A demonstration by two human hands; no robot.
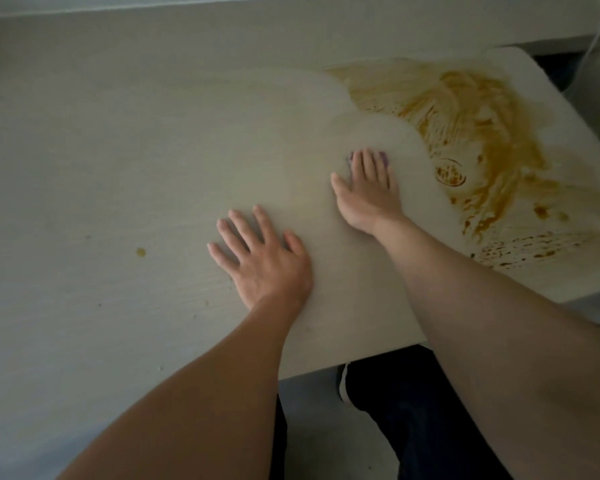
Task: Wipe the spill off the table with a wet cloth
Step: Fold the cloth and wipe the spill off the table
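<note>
At frame centre a purple cloth (383, 158) is pressed flat under the right hand (369, 192), left of the brown spill (478, 133) at upper right, while the left hand (264, 261) is laid open-fingered, holding nothing, on the pale bench (118, 168).

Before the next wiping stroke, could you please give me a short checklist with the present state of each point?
1. Purple cloth under the right hand: ok.
2. Left hand flat on the table, bracing: ok.
3. Brown spill removed: not ok, it covers the right end.
4. Small yellow spot at left removed: not ok.
5. Cloth wet enough: cannot tell.
</note>
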